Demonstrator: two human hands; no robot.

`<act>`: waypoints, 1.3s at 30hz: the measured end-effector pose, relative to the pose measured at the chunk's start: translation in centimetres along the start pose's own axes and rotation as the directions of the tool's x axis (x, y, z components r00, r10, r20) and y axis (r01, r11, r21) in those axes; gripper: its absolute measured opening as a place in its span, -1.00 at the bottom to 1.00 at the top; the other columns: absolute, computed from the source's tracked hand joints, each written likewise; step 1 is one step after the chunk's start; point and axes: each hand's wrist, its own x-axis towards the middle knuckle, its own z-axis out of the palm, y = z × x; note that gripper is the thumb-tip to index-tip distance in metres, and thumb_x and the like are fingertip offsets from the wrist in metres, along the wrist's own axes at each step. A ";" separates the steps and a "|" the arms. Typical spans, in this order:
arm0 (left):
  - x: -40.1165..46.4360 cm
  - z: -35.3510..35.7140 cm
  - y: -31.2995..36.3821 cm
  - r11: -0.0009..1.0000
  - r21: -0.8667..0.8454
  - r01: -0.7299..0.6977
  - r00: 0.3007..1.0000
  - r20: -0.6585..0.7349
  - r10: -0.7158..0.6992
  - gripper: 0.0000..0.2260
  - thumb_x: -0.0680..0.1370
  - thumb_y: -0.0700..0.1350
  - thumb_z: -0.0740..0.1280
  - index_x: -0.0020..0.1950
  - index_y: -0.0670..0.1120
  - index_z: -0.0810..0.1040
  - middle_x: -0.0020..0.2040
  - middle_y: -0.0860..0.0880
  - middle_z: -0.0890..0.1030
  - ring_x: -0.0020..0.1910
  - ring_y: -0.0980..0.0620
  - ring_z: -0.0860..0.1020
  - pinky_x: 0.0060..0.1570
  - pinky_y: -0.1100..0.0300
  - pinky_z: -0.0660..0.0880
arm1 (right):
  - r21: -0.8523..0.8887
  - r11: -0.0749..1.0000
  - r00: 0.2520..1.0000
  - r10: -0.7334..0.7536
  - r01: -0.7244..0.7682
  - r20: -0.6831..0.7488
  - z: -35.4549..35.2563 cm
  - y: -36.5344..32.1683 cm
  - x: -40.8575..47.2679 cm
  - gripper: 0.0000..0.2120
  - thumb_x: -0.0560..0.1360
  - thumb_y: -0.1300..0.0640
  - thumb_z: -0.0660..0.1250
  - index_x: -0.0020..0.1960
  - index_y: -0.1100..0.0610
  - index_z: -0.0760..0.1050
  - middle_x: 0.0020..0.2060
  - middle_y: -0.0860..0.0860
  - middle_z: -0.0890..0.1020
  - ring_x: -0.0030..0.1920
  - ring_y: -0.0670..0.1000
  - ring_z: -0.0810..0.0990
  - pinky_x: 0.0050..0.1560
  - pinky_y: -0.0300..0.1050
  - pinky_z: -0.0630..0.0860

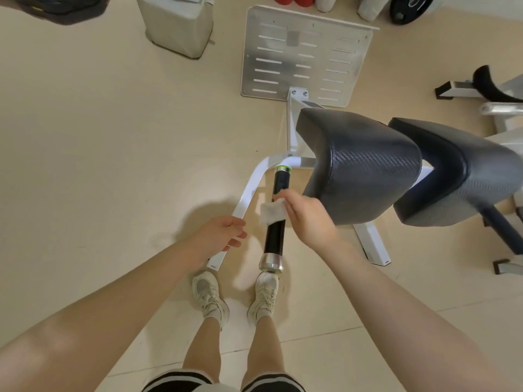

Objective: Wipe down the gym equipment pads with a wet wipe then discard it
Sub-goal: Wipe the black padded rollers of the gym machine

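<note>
A: Where is the wet wipe (272,212)?

B: At the middle of the frame, folded white, wrapped over the black handle (276,210) of the machine. The right hand (310,219) holds it there, thumb and fingers curled round the wipe and the handle together.

A: And the left hand (222,233)?

B: Lower centre-left, palm turned inward, fingers relaxed and loosely spread, holding nothing. It is in front of the white frame leg (244,200); whether it touches the leg I cannot tell.

A: The pads?

B: Two black textured ones at the right. The nearer pad (359,162) is just beside the right hand; the farther pad (464,171) lies beyond it, toward the right edge. The wipe touches neither.

A: What about the handle's ends?

B: A silver cap (271,263) at the lower end, above the person's right shoe (264,295), and a green ring (283,167) at the upper end.

A: Anything else?

B: A slotted metal footplate (304,55) at the upper centre, a pale bin (177,24) at the upper left, a black weight plate (410,7) in the upper right corner, all on a beige floor (99,137).
</note>
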 end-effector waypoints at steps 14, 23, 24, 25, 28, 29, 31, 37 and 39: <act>-3.0 6.4 8.9 0.947 0.053 -0.316 0.936 -0.146 0.320 -0.82 0.56 -0.26 0.18 0.01 -0.07 0.54 -0.13 0.04 0.58 -0.19 0.11 0.51 -0.16 0.34 0.42 | 0.396 0.918 0.999 0.041 -0.029 -0.023 -6.1 -0.3 -7.2 -0.80 0.59 0.21 0.14 0.07 0.16 0.53 -0.12 0.06 0.62 -0.14 0.03 0.57 -0.09 -0.20 0.46; -2.9 23.3 18.2 0.917 -0.001 -0.398 0.917 0.023 0.398 -0.72 0.61 -0.08 0.16 0.04 -0.25 0.56 -0.16 -0.11 0.62 -0.28 0.17 0.58 -0.21 0.36 0.50 | 0.929 0.276 0.927 0.349 -0.246 0.142 -19.1 13.4 -10.4 -0.83 0.60 0.23 0.12 -0.04 0.27 0.46 -0.17 0.19 0.56 -0.16 0.09 0.57 -0.15 -0.10 0.56; -2.5 25.2 18.8 0.916 0.022 -0.401 0.916 0.006 0.401 -0.78 0.58 -0.12 0.22 0.02 -0.27 0.55 -0.18 -0.10 0.61 -0.32 0.16 0.57 -0.27 0.38 0.49 | 0.930 0.260 0.914 0.379 -0.258 0.148 -20.0 15.3 -11.0 -0.83 0.61 0.22 0.13 -0.04 0.26 0.46 -0.14 0.20 0.57 -0.15 0.10 0.58 -0.13 -0.09 0.57; -2.0 26.9 19.4 0.915 0.037 -0.402 0.916 0.000 0.402 -0.82 0.56 -0.17 0.26 0.02 -0.27 0.54 -0.18 -0.12 0.60 -0.29 0.10 0.57 -0.26 0.34 0.49 | 0.936 0.236 0.902 0.406 -0.261 0.149 -20.8 17.2 -11.4 -0.83 0.61 0.21 0.14 -0.01 0.26 0.47 -0.09 0.21 0.58 -0.11 0.11 0.60 -0.07 -0.06 0.57; -0.4 31.2 21.3 0.909 0.046 -0.415 0.909 -0.008 0.416 -0.94 0.54 -0.24 0.29 -0.06 -0.19 0.54 -0.14 -0.18 0.59 -0.19 -0.08 0.50 -0.17 0.19 0.46 | 0.987 0.016 0.912 0.385 -0.158 0.140 -23.3 21.8 -12.3 -0.74 0.60 0.21 0.14 0.19 0.37 0.42 0.11 0.27 0.57 0.10 0.17 0.59 0.13 0.01 0.54; 0.1 32.4 22.0 0.905 0.041 -0.422 0.905 -0.025 0.424 -0.94 0.54 -0.23 0.28 -0.08 -0.15 0.54 -0.14 -0.16 0.59 -0.19 -0.06 0.50 -0.17 0.20 0.45 | 0.989 -0.084 0.915 0.378 -0.120 0.143 -23.9 22.9 -12.4 -0.70 0.60 0.21 0.14 0.24 0.39 0.39 0.15 0.27 0.55 0.14 0.17 0.57 0.18 0.00 0.52; 1.3 34.5 23.3 0.899 0.028 -0.437 0.897 -0.059 0.438 -0.93 0.55 -0.21 0.27 -0.08 -0.08 0.53 -0.15 -0.08 0.60 -0.20 0.03 0.53 -0.17 0.24 0.47 | 0.974 -0.208 0.935 0.319 -0.089 0.154 -24.7 24.8 -12.4 -0.66 0.60 0.19 0.13 0.30 0.37 0.35 0.21 0.25 0.53 0.21 0.16 0.53 0.25 -0.01 0.46; 6.6 37.7 27.0 0.875 0.113 -0.470 0.874 -0.081 0.480 -0.89 0.54 -0.18 0.29 -0.16 -0.01 0.49 -0.22 -0.01 0.58 -0.27 0.10 0.52 -0.22 0.27 0.47 | 0.980 -0.188 0.838 0.523 -0.063 0.154 -25.7 28.4 -8.6 -0.69 0.58 0.18 0.20 0.30 0.24 0.39 0.17 0.17 0.56 0.11 0.12 0.57 0.09 -0.07 0.53; 8.4 38.1 28.2 0.870 0.134 -0.475 0.870 -0.076 0.487 -0.90 0.54 -0.17 0.30 -0.17 -0.02 0.49 -0.27 0.01 0.55 -0.33 0.12 0.48 -0.29 0.27 0.43 | 0.980 -0.197 0.797 0.590 -0.008 0.125 -26.6 29.6 -7.0 -0.75 0.57 0.21 0.21 0.23 0.26 0.41 0.09 0.19 0.56 0.02 0.13 0.56 -0.05 -0.08 0.55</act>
